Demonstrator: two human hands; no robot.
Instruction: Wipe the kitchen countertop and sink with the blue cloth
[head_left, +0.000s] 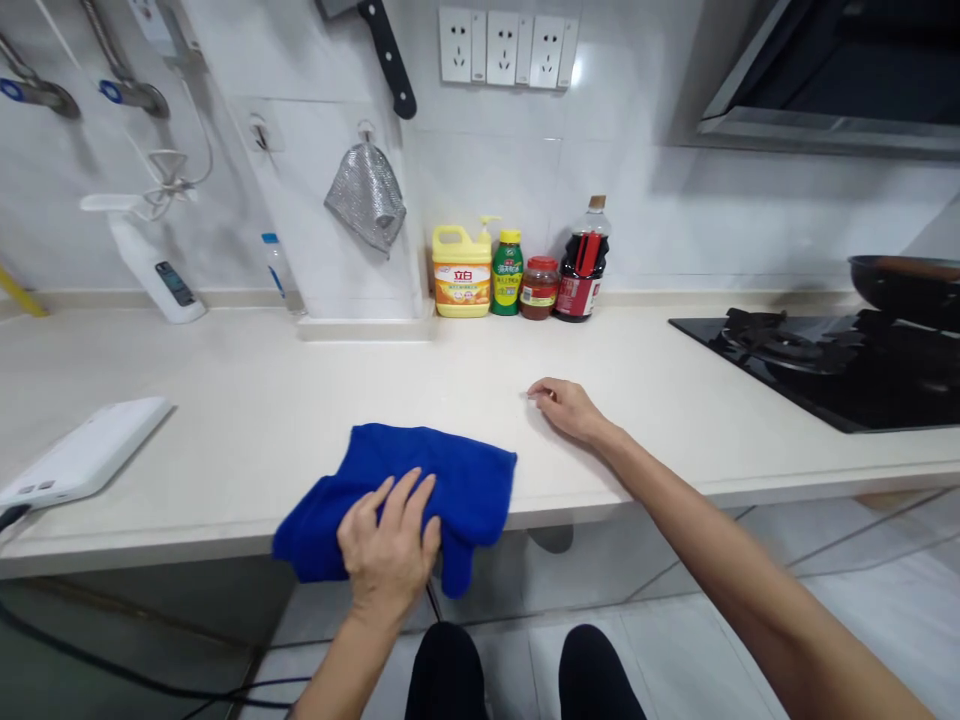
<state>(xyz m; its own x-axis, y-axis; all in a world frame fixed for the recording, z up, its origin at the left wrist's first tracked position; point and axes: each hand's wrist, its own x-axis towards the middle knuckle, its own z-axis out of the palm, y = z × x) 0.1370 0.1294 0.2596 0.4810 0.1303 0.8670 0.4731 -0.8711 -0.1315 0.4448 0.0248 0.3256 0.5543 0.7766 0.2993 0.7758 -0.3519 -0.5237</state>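
White flat plastic slab (82,455) well left of fingers | left hand (390,550) flat, fingers slightly spread, pressing soft blue folded cloth (450,470) under them at pale stone counter (300,400) edge | right hand (566,408) just right of cloth, fingers curled narrow, tips on counter, unclear whether pinching anything | black gas hob (795,350) far right of fingers.

You are reading "立白" on the yellow detergent jug (461,272). The neighbouring bottles (507,272) are showing you labels too small to read.
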